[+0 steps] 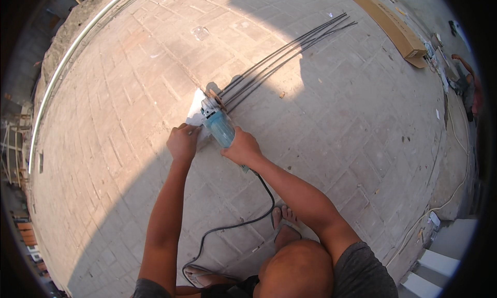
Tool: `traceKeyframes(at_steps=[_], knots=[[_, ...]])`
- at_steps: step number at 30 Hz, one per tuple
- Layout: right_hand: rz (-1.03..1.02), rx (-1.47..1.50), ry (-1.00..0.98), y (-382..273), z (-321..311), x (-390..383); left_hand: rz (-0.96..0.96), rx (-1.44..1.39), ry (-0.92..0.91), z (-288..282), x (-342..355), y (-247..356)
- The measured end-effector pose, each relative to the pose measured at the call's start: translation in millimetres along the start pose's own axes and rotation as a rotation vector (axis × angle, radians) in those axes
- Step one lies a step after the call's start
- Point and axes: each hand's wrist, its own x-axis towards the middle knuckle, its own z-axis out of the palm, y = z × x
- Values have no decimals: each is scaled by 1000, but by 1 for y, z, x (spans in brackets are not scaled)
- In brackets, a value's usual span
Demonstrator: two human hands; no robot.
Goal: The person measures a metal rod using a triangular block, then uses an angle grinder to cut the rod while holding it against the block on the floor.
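My right hand [243, 148] is wrapped round the teal body of an angle grinder [219, 128], whose metal head points away from me. Close to that head, my left hand [182, 142] is closed on what looks like the near end of a thin metal rod. Several long dark metal rods [279, 61] lie on the paving and run from the grinder's head toward the far right. A white sheet-like piece [196, 109] lies under and left of the grinder head. The disc's contact with the rods cannot be made out.
A black power cord [233, 226] loops from the grinder past my sandalled feet [286, 223]. At the far right lies a long cardboard box [388, 21]. A white pipe [67, 65] runs along the left edge. Another person [468, 86] is at the right rim, near a pale cable [449, 200].
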Motion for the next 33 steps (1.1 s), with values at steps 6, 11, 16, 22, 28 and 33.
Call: traceKeyframes(at_steps=[6,11,16,22,28,33], knots=[[-21,18,-5,1,-1,0,4,-1,17,2,-1,0],[-23,21,-10,-1,0,1,9,0,23,2,-1,-1],[-14,24,-13,-1,0,1,6,3,-2,1,-2,-1],[-9,25,-26,-3,0,1,7,-7,-2,1,-2,-1],[-3,21,-24,-3,1,0,2,-2,0,1,-2,-2],[17,5,-38,-3,-1,-1,-5,9,13,1,-1,-3]])
